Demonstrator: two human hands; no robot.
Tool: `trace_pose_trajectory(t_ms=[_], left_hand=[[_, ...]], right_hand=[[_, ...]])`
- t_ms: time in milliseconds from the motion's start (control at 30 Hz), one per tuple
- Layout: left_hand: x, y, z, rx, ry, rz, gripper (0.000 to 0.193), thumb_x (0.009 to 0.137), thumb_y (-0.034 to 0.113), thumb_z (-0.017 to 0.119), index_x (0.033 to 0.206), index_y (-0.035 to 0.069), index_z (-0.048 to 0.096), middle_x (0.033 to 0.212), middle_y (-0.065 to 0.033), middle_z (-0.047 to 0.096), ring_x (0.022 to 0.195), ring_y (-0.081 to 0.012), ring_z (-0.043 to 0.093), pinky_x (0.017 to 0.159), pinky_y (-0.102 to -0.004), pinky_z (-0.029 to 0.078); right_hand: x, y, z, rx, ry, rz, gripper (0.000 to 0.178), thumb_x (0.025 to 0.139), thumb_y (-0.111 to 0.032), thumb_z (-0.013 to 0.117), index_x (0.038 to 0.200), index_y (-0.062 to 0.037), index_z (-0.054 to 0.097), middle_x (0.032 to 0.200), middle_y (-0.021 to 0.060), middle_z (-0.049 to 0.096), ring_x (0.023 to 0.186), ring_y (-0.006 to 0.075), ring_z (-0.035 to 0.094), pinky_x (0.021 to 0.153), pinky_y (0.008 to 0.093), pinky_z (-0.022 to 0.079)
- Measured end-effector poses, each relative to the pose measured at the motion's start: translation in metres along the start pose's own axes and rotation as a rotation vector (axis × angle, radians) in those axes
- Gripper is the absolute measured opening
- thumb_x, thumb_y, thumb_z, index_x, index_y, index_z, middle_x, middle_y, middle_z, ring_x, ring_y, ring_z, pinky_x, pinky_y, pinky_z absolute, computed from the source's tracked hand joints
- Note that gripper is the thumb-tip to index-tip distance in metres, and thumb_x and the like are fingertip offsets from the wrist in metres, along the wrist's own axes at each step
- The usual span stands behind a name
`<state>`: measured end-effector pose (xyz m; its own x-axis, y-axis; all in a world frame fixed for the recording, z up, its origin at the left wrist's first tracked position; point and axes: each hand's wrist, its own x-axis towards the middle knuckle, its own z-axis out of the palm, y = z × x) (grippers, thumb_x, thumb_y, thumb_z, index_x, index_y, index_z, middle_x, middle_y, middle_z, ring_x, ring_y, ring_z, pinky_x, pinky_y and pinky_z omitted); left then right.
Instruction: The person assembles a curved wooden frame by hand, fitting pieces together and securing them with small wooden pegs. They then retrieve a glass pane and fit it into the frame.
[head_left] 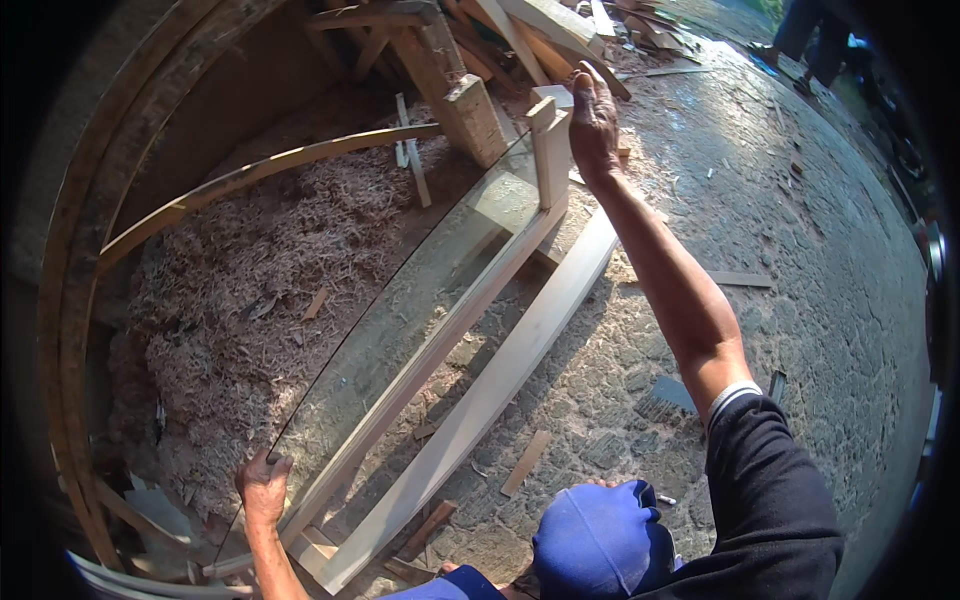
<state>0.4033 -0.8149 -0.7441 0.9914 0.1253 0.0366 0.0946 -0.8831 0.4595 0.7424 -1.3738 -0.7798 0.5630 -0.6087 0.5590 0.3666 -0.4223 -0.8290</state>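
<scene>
A pale wooden frame with two long rails (480,400) lies diagonally before me. A short wooden post (551,160) stands at its far end. Along the left rail spreads a clear, glass-like sheet (365,345), its dark straight edge over the shavings. At the near left my left hand (262,488) is closed on that edge, thumb on top. My right arm reaches to the far end, where my right hand (594,130) is beside the post with fingers stretched out. Whether its palm touches the post or the sheet is hard to see.
Wood shavings (230,340) heap up at left, under a curved wooden strip (270,165). Scrap boards (560,30) pile up at the far end. A toothed metal piece (672,393) lies right of the frame. A blue cap (605,540) shows at the lower edge; another person's legs (815,40) stand far right.
</scene>
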Motion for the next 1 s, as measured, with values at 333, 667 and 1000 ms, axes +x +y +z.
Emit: trace_pose_trajectory(t_ms=[333,667,1000], left_hand=[[-0.007,0.0,-0.004,0.356,-0.006,0.071,0.033,0.092,0.044,0.071,0.096,0.012,0.07,0.077,-0.0132,0.071,0.076,-0.0361,0.071,0.067,-0.0491,0.053],[-0.088,-0.045,-0.023,0.183,0.744,0.371,0.053,0.1,0.05,0.056,0.138,0.014,0.06,0.147,-0.0093,0.055,0.138,-0.025,0.049,0.119,-0.046,0.035],[-0.27,-0.309,-0.13,-1.051,1.512,-0.699,0.078,0.105,0.067,0.025,0.147,0.007,0.052,0.152,-0.0109,0.051,0.138,-0.0248,0.046,0.117,-0.0448,0.026]], right_hand=[[-0.232,-0.243,0.047,-0.046,-1.312,-1.031,0.059,0.091,-0.038,0.073,0.14,-0.01,0.057,0.133,0.015,0.064,0.125,0.0321,0.059,0.107,0.0467,0.042],[-0.301,-0.264,0.079,-0.148,-1.58,-0.989,0.024,0.095,-0.031,0.07,0.09,-0.0077,0.063,0.078,0.0128,0.072,0.074,0.0353,0.071,0.062,0.0467,0.054],[-0.308,-0.265,0.077,-0.206,-1.531,-1.074,0.022,0.092,-0.025,0.073,0.086,-0.0068,0.06,0.071,0.0139,0.068,0.065,0.0349,0.068,0.056,0.0441,0.049]])
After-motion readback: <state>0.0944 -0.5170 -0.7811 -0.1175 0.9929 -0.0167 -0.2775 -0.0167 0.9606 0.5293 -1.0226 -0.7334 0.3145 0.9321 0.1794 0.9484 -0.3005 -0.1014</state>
